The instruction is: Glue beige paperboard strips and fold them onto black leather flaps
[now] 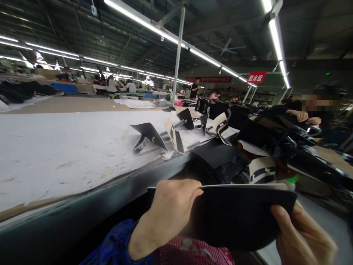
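Observation:
I hold a flat black leather piece (237, 217) with a pale edge in front of me, low in the view. My left hand (168, 213) is closed over its left end, fingers folded across the top edge. My right hand (300, 235) grips its right end from below, thumb on the black face. Just beyond the piece lies a stack of black cut pieces (217, 162) and a striped cream-and-black strip (261, 170).
A long white-topped workbench (60, 151) runs to the left, its dark edge close to me. Folded black and cream parts (176, 134) stand on it. Dark bags (298, 147) pile up on the right, where another person's hands (303, 117) work. More workers sit far back.

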Demonstrator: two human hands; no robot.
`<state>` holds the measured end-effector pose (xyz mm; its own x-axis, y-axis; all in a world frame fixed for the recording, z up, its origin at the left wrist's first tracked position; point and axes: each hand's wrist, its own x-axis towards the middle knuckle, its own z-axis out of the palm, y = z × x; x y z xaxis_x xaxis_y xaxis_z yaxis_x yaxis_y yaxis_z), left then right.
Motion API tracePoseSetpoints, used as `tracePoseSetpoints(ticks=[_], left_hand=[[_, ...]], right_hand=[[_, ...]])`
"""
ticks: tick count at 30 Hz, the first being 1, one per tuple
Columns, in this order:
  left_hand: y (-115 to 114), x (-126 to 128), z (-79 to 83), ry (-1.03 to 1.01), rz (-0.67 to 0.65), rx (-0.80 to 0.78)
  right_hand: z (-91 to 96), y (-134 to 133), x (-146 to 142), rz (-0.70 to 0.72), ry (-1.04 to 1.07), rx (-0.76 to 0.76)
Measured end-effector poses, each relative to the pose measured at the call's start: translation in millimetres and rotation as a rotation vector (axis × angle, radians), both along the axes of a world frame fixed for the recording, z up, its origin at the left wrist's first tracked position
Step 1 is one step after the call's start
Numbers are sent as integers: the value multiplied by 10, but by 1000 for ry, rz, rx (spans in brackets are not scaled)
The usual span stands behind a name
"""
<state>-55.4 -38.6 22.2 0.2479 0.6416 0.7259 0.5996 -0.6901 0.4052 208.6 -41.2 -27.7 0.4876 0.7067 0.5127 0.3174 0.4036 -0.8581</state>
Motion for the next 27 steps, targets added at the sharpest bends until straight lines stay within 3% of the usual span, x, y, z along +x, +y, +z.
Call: tracePoseSetpoints(ticks=[4,14,21,27], left_hand=[[-21,-86,4,24,-10,40],[-58,-44,-23,-57,-124,-104],[19,198,-47,-69,-140,38],[20,321,-51,1,-79,247]], right_hand=[[71,45,-45,31,142,-48],[145,7,-198,7,254,10],[140,-44,-214,4,257,29],[179,-82,-261,10,244,21]])
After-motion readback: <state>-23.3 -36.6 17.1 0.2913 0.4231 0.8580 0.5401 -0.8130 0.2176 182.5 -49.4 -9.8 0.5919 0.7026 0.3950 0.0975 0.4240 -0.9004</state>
